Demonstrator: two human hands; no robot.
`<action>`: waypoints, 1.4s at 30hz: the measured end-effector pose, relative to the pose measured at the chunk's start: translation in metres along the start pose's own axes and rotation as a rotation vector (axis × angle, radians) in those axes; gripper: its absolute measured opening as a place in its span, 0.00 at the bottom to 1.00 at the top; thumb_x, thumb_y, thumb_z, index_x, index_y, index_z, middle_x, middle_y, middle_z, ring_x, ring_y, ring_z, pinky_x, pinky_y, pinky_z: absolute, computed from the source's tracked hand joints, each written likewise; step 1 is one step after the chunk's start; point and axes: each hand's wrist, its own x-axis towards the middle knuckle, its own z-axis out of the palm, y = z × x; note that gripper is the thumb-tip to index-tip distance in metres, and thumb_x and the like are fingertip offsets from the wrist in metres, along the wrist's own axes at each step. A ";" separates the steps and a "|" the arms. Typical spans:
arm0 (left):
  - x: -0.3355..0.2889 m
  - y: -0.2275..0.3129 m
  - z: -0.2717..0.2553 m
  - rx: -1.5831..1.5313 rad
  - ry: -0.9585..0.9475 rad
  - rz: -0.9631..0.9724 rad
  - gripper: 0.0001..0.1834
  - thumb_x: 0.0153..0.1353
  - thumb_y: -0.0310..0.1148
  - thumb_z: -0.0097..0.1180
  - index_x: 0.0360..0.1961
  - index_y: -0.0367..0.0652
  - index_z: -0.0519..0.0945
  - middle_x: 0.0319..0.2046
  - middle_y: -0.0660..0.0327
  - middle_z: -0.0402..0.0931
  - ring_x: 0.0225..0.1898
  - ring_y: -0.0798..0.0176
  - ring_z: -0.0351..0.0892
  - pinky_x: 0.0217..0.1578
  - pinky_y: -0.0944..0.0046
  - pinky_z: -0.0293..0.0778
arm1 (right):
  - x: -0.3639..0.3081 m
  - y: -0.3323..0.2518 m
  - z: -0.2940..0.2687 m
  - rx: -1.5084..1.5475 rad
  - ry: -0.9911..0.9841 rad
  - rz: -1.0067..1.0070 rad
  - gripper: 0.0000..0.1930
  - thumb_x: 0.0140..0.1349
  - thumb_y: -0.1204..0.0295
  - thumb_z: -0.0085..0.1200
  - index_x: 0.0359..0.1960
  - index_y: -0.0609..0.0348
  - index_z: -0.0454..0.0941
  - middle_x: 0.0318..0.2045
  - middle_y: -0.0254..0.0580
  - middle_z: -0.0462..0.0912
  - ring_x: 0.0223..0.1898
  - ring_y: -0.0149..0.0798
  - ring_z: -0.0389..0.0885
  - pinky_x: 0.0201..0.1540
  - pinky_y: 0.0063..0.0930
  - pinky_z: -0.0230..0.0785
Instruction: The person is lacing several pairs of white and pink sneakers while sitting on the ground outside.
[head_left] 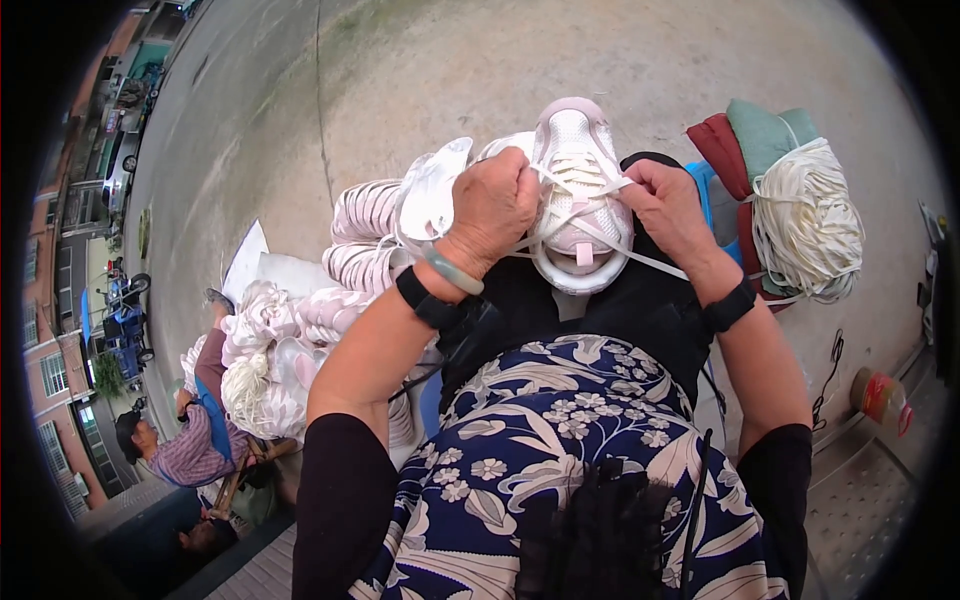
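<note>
A white and pale pink sneaker (pixel 580 190) rests on my lap, its toe pointing away from me and its heel opening toward me. White shoelaces (pixel 572 212) run through its eyelets and cross over the tongue. At the shoe's left side, my left hand (pixel 493 203) is closed with a lace pinched in it. My right hand (pixel 672 207) pinches a lace at the right side, and a loose end trails down past the wrist. Beside my left hand lie white, pale pink-edged shoe parts (pixel 428 195).
Stacks of pink and white shoe parts (pixel 365 212) stand at the left. A bundle of cream laces (pixel 812 220) sits on red and green cloth (pixel 765 135) over a blue stool (pixel 708 190). A jar (pixel 880 395) stands far right. Another person (pixel 205 445) sits lower left.
</note>
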 end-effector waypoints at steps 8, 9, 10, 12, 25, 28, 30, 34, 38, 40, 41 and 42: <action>0.002 -0.012 0.000 0.250 0.002 0.175 0.06 0.54 0.29 0.50 0.22 0.39 0.72 0.17 0.52 0.72 0.21 0.50 0.74 0.22 0.57 0.69 | 0.010 -0.014 -0.011 -0.189 0.015 -0.048 0.08 0.48 0.71 0.50 0.25 0.63 0.76 0.19 0.48 0.76 0.21 0.44 0.75 0.27 0.34 0.66; 0.001 -0.012 0.002 0.154 0.000 0.089 0.07 0.54 0.30 0.51 0.22 0.38 0.73 0.16 0.53 0.72 0.19 0.53 0.75 0.22 0.59 0.69 | 0.009 -0.008 -0.009 -0.189 0.015 -0.051 0.08 0.48 0.71 0.50 0.25 0.63 0.76 0.19 0.48 0.76 0.21 0.44 0.75 0.27 0.34 0.66; -0.002 -0.013 0.003 0.155 0.001 0.090 0.07 0.54 0.30 0.51 0.22 0.38 0.73 0.16 0.53 0.72 0.19 0.53 0.75 0.22 0.59 0.69 | 0.008 -0.002 -0.008 -0.057 0.006 0.050 0.08 0.48 0.71 0.50 0.26 0.63 0.77 0.18 0.46 0.77 0.21 0.40 0.75 0.26 0.32 0.66; -0.007 -0.013 0.005 -0.076 -0.094 -0.123 0.11 0.54 0.32 0.52 0.20 0.35 0.74 0.13 0.55 0.71 0.17 0.64 0.72 0.21 0.64 0.67 | 0.006 0.007 -0.005 0.076 -0.001 0.149 0.08 0.48 0.71 0.50 0.27 0.63 0.77 0.18 0.44 0.77 0.20 0.36 0.75 0.25 0.29 0.65; -0.008 -0.019 0.010 -0.312 -0.126 -0.373 0.12 0.53 0.32 0.50 0.18 0.35 0.72 0.14 0.58 0.69 0.16 0.66 0.68 0.18 0.65 0.64 | 0.000 0.006 0.005 0.166 0.016 0.221 0.06 0.48 0.74 0.52 0.26 0.64 0.77 0.17 0.37 0.76 0.21 0.26 0.72 0.25 0.23 0.63; 0.001 -0.014 0.005 -0.470 -0.219 -0.599 0.12 0.56 0.33 0.49 0.19 0.38 0.72 0.15 0.66 0.69 0.16 0.74 0.66 0.14 0.71 0.62 | 0.000 0.014 0.005 0.279 0.017 0.145 0.05 0.49 0.76 0.51 0.27 0.64 0.76 0.18 0.33 0.76 0.21 0.23 0.70 0.24 0.20 0.62; 0.001 -0.013 0.005 -0.520 -0.270 -0.672 0.13 0.57 0.35 0.49 0.20 0.39 0.73 0.17 0.66 0.70 0.16 0.74 0.67 0.13 0.72 0.62 | -0.001 0.014 0.005 0.391 0.010 0.171 0.06 0.50 0.76 0.52 0.30 0.65 0.76 0.19 0.32 0.76 0.21 0.22 0.70 0.24 0.18 0.62; -0.013 -0.008 0.000 -0.340 -0.369 -0.541 0.25 0.57 0.48 0.49 0.20 0.33 0.76 0.15 0.50 0.74 0.19 0.57 0.74 0.24 0.59 0.69 | -0.003 0.002 0.002 0.361 -0.003 0.250 0.08 0.51 0.75 0.54 0.33 0.66 0.75 0.19 0.33 0.77 0.22 0.21 0.71 0.25 0.18 0.63; -0.017 0.000 -0.014 -0.102 -0.506 -0.365 0.27 0.60 0.50 0.45 0.21 0.33 0.76 0.17 0.45 0.72 0.23 0.46 0.74 0.25 0.55 0.67 | -0.006 0.005 0.004 0.338 -0.014 0.319 0.11 0.50 0.73 0.57 0.34 0.66 0.74 0.20 0.34 0.78 0.23 0.23 0.74 0.26 0.19 0.66; -0.020 0.007 -0.023 -0.028 -0.504 -0.256 0.24 0.61 0.47 0.46 0.22 0.35 0.77 0.18 0.47 0.73 0.22 0.45 0.74 0.25 0.55 0.67 | -0.008 0.009 0.005 0.323 -0.005 0.282 0.12 0.50 0.72 0.57 0.34 0.66 0.74 0.21 0.35 0.78 0.24 0.23 0.75 0.26 0.20 0.67; -0.022 0.016 -0.028 0.004 -0.507 -0.265 0.18 0.59 0.43 0.50 0.23 0.37 0.78 0.18 0.48 0.73 0.23 0.45 0.74 0.25 0.54 0.68 | -0.009 0.009 0.005 0.314 -0.012 0.278 0.12 0.50 0.72 0.57 0.34 0.66 0.74 0.20 0.35 0.78 0.24 0.24 0.75 0.27 0.20 0.67; -0.027 0.019 -0.026 0.001 -0.506 -0.261 0.18 0.59 0.43 0.50 0.23 0.37 0.78 0.18 0.48 0.73 0.23 0.45 0.74 0.25 0.54 0.68 | -0.010 0.010 0.005 0.305 -0.019 0.274 0.13 0.50 0.71 0.58 0.35 0.66 0.74 0.20 0.35 0.78 0.23 0.24 0.75 0.27 0.20 0.67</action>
